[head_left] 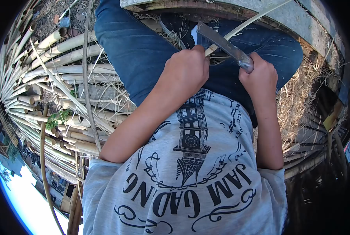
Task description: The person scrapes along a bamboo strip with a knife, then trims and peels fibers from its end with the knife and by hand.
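While our right hand (259, 74) is wrapped around the handle of a knife (226, 47), our left hand (188, 68) is closed on the near end of a thin bamboo strip (253, 22). The knife crosses the strip just beside our left hand, above our blue jeans (122, 47). The strip reaches far and right, over a grey board (296, 21). Bamboo poles (75, 49) lie left; dry straw (294, 105) lies right.

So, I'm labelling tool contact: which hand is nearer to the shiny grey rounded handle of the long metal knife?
Right. The right hand is closed around the handle; the left hand is apart from it, to its left, holding a pale narrow bamboo strip.
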`<state>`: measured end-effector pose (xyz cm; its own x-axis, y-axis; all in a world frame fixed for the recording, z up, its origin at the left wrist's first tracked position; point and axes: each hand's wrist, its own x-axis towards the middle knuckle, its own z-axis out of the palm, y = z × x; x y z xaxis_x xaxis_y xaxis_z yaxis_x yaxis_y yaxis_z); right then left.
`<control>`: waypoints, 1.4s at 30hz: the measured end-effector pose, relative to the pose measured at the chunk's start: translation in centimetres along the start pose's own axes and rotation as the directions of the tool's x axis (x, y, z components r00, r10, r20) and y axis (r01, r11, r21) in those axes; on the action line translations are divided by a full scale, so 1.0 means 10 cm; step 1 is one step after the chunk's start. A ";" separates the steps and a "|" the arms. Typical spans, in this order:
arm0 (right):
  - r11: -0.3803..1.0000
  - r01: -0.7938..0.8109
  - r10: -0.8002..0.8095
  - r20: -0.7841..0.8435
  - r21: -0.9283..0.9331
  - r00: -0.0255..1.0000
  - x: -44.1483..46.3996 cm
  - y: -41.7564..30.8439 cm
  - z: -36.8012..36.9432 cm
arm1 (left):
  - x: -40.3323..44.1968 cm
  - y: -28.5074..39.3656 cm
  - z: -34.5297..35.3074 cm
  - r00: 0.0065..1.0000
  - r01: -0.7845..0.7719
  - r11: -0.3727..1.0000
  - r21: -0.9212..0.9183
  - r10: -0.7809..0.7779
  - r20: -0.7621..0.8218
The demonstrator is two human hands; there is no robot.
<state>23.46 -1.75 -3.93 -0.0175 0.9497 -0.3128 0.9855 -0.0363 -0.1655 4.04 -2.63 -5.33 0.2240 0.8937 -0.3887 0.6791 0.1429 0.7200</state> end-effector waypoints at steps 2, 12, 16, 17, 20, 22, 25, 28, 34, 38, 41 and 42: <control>1.000 -0.011 0.011 -0.001 -0.014 1.000 0.05 -0.05 -0.09 | 0.00 0.05 -0.08 1.000 0.018 1.000 -0.007 -0.018 -0.001; 0.995 0.086 -0.086 0.001 -0.044 0.996 0.03 -0.30 -0.24 | -0.09 0.04 -0.19 0.996 -0.033 0.999 -0.022 0.031 -0.079; 0.989 0.015 -0.012 0.017 -0.147 1.000 0.06 -0.05 -0.27 | -0.11 0.06 -0.14 0.999 -0.015 1.000 0.009 0.016 -0.041; 0.988 0.014 -0.009 0.029 -0.153 1.000 0.04 -0.05 -0.28 | -0.14 0.05 -0.12 0.999 -0.009 1.000 0.000 0.009 -0.033; 0.977 -0.070 0.057 -0.067 -0.203 0.996 0.12 0.01 -0.35 | -0.16 0.05 -0.23 0.999 -0.025 1.000 -0.011 0.025 -0.030; 0.946 -0.260 0.237 -0.136 -0.191 0.962 0.30 0.51 -0.47 | -0.22 -0.09 -0.36 0.995 0.101 0.993 -0.055 -0.101 0.011; 0.945 -0.304 0.272 -0.228 -0.121 0.935 0.39 1.20 -0.75 | -0.35 -0.12 -0.41 0.993 0.117 0.991 -0.061 -0.119 -0.014; 0.981 -0.185 0.194 -0.246 0.058 0.950 0.19 0.78 -0.75 | -0.29 -0.01 -0.28 0.997 0.066 0.996 -0.052 -0.068 -0.033; 0.876 0.096 -0.141 0.060 0.472 0.988 -0.14 -0.36 -0.25 | -0.19 0.07 -0.28 0.997 0.043 0.997 0.068 -0.038 -0.070; 0.961 0.146 -0.165 0.062 0.235 0.984 -0.13 -0.49 -0.06 | -0.22 -0.01 -0.25 0.991 -0.005 0.973 0.232 0.036 -0.129; 0.986 0.144 -0.148 0.035 0.088 0.988 -0.04 -0.33 -0.05 | -0.24 0.02 -0.24 0.998 0.028 0.984 0.173 -0.016 -0.067; 0.997 0.068 -0.070 0.044 0.046 0.997 0.04 -0.21 -0.08 | -0.25 0.02 -0.22 0.998 0.025 0.986 0.167 -0.015 -0.064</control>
<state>21.55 -1.01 -2.97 -0.0943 0.9353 -0.3411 0.9733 0.0145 -0.2292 2.03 -3.89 -2.98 0.1686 0.9170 -0.3615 0.7917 0.0926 0.6039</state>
